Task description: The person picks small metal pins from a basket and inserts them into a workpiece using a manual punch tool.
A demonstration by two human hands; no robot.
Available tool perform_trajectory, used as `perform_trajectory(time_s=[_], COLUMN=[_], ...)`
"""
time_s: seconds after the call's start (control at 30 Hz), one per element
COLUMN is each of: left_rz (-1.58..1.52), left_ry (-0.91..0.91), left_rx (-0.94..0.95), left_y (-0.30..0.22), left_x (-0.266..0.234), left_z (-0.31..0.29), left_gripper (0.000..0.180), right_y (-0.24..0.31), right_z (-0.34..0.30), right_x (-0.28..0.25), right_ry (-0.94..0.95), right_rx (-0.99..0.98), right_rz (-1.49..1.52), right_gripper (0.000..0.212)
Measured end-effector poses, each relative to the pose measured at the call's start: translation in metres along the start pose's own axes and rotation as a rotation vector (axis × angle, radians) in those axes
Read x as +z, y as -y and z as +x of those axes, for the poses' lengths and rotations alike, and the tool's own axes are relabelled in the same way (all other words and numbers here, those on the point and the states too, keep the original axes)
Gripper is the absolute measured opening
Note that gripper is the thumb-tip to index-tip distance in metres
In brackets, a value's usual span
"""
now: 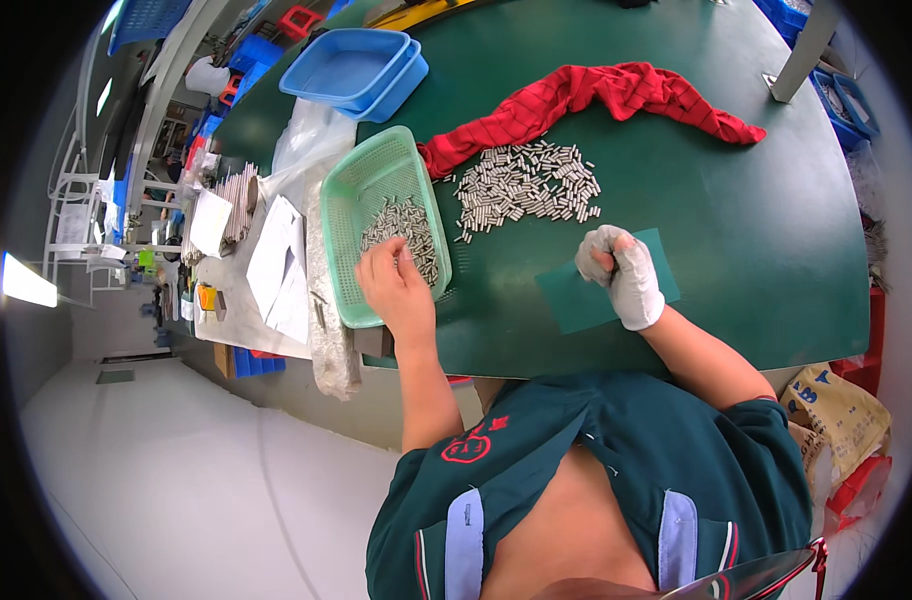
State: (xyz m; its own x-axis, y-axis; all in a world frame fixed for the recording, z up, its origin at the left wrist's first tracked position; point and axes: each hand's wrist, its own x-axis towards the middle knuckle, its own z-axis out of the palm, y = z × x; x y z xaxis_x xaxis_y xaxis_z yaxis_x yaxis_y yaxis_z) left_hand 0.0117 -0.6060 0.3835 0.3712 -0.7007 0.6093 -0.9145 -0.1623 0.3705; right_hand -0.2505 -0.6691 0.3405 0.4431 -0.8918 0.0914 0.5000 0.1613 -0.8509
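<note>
- Your bare left hand (396,285) hangs over the green basket (338,290), fingers bent and thumb near them; whether it pinches a pin cannot be told.
- Your gloved right hand (622,275) is curled above the dark green sheet (573,308), thumb drawn in; anything inside it is hidden.
- The small metal pins lie in two lots: some in the basket (394,214), others loose on the table (521,185), short of the red cloth (596,88). Best keep these lots from mingling.
- Release low over the basket, I'd judge, so pins don't bounce past its rim.
- Small, smooth pins probably roll; take few at once and keep the right hand's fingers snug.
</note>
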Motion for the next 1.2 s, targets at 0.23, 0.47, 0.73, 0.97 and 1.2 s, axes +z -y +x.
perform_trajectory(time_s=[0.23,0.47,0.73,0.97,1.2], left_rz=[-0.251,-0.136,-0.272,-1.036,-1.081], left_ry=[0.337,0.410,0.494,0.697,0.764], left_rx=[0.325,0.353,0.381,-0.134,-0.095], left_y=[-0.044,-0.035,-0.039,-0.041,-0.048], left_x=[0.059,0.090,0.085,0.070,0.060], left_z=[-0.004,-0.005,-0.001,-0.019,-0.029], left_gripper=[0.016,0.018,0.014,0.004,0.008], right_y=[0.000,0.004,0.002,0.003,0.004], right_z=[0.001,0.002,0.002,0.002,-0.003], right_x=[-0.003,-0.002,-0.005,-0.004,0.000], right_ry=[0.007,-0.016,-0.019,-0.023,0.000], right_rx=[0.010,0.043,0.010,0.031,-0.018], right_rz=[-0.021,0.024,0.050,0.036,-0.012], right_gripper=[0.058,0.056,0.054,0.058,0.060])
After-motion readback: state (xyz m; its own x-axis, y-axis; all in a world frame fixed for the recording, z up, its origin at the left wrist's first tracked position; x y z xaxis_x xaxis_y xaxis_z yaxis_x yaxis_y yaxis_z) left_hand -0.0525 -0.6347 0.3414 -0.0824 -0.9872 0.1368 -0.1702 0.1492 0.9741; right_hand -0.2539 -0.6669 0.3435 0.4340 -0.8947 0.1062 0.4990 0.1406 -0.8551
